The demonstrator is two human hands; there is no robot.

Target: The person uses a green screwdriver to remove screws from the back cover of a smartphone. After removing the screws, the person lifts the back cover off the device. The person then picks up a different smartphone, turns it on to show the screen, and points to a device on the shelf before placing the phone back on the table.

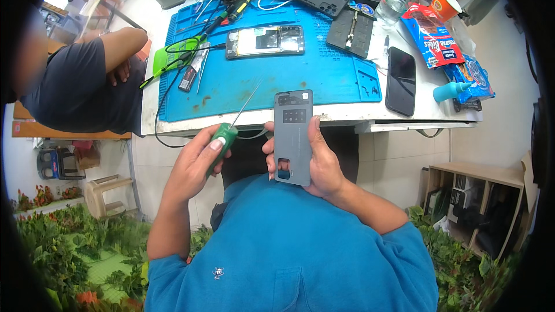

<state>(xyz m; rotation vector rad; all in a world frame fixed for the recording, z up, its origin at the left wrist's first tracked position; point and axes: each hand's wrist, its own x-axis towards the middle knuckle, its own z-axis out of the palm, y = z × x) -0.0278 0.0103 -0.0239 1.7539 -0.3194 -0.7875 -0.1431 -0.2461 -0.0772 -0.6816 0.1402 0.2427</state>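
While held, grey phone back cover (293, 136) fills right grip (321, 164).

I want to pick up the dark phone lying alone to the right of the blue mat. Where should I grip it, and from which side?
Grip the dark phone by its two long edges, coming from above. It lies flat on the white table, off the blue mat, so its faces offer no hold, and both long sides look clear.

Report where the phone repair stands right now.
Done: the opened phone lies on the blue mat with its insides exposed. In hand: right hand holds the grey back cover; left hand grips a green-handled screwdriver. Left: cover not yet refitted.
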